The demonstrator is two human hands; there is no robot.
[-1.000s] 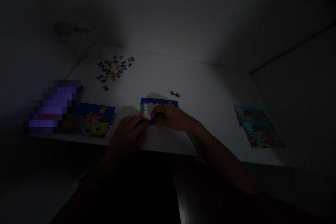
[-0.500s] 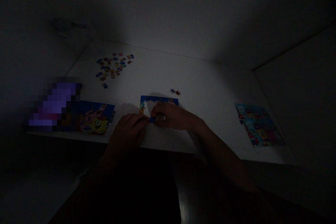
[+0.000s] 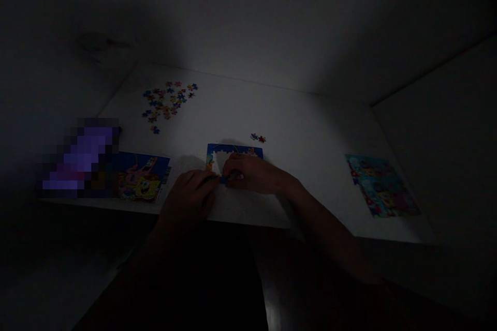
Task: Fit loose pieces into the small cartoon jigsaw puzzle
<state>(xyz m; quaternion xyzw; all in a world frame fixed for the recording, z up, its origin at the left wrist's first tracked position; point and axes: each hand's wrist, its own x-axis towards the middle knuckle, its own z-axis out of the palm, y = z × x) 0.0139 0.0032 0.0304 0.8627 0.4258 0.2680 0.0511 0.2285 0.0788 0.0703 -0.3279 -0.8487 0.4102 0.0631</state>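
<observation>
A partly assembled jigsaw puzzle with a blue border and a pale inner area lies near the table's front edge. My left hand is at its lower left corner, fingers bent together at the lower edge. From the right, my right hand reaches over the puzzle, its thumb and fingers pinched close to the left fingertips. A small blue piece shows between the two hands. The dim light hides what exactly the fingertips grip.
Many loose puzzle pieces are spread at the back left, and a few more pieces lie behind the puzzle. A cartoon picture sheet and a blurred purple object are at left. Another picture sheet lies at right.
The view has shifted very slightly. My right fingers have moved a little at the puzzle's lower edge, and less of the blue piece shows between the hands.
</observation>
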